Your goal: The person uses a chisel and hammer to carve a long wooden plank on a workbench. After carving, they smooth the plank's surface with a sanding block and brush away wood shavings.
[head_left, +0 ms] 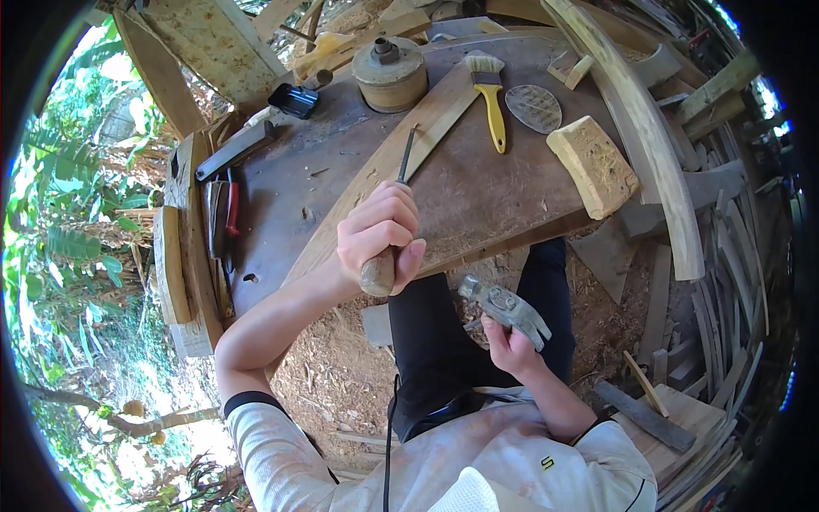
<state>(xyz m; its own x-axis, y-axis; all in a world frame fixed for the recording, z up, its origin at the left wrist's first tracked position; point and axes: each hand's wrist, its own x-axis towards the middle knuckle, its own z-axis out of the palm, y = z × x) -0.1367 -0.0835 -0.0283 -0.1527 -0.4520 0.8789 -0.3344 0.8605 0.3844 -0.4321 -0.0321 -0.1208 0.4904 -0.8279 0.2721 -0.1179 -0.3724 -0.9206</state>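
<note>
My left hand [381, 232] is clamped on the chisel [394, 205] — its shaft runs away from me onto the plank [444, 119]; my right hand [510, 346] grips the hammer [505, 307], low beside it.

chisel [401, 166] lies on the plank [375, 200] across the workbench [478, 196] — brush [490, 98] behind it, block [593, 165] to the right

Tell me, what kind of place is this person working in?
It looks like an open-air woodworking spot. The left hand grips a chisel set on a long wooden plank, the right hand holds a hammer, offcuts of timber are piled around the workbench, and green foliage stands beside it.
</note>
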